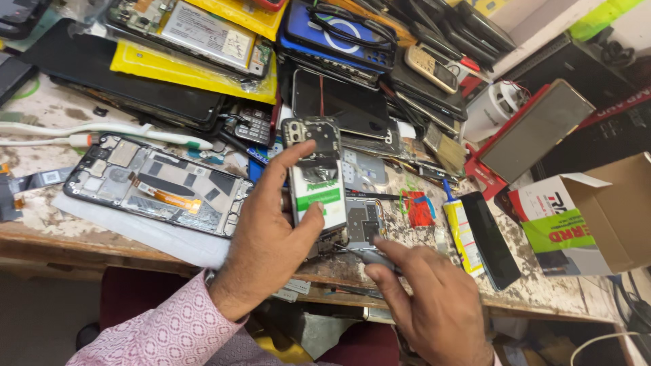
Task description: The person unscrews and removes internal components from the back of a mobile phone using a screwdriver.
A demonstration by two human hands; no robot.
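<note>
Left hand (271, 230) (fingers spread) grips opened phone (315, 176).

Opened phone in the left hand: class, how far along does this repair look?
Done: the opened phone has its back cover off, with battery and camera module exposed. In hand: the left hand holds it upright at the bench edge, while the right hand grips a slim tool at its lower end. Left: the phone is not yet closed; another opened phone lies beside it.
</note>
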